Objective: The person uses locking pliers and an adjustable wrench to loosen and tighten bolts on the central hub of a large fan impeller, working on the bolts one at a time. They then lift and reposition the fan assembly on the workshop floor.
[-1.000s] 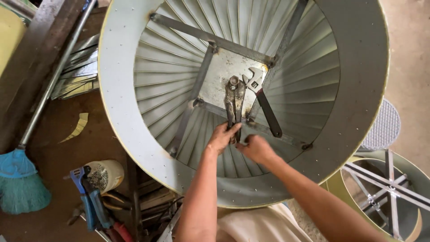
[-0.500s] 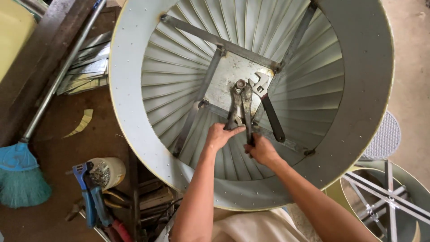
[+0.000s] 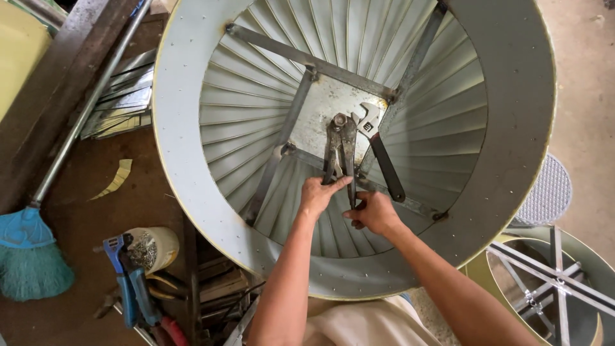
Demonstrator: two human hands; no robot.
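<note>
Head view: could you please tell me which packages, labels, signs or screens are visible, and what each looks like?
Round container, lower left on the brown surface beside the blue-handled tool: cream-coloured side, dark speckled top; what it holds is unclear.
No signs or screens visible.

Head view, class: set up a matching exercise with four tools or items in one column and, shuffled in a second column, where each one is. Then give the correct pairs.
Things
1. pliers
2. adjustable wrench
3. broom
4. blue hand tool

Places
A. far left edge, bristles on the brown floor
B. lying loose on the plate inside the metal drum
C. gripped by the left hand and right hand
D. outside the drum, beside a white container

Pairs: 1-C, 2-B, 3-A, 4-D
</note>
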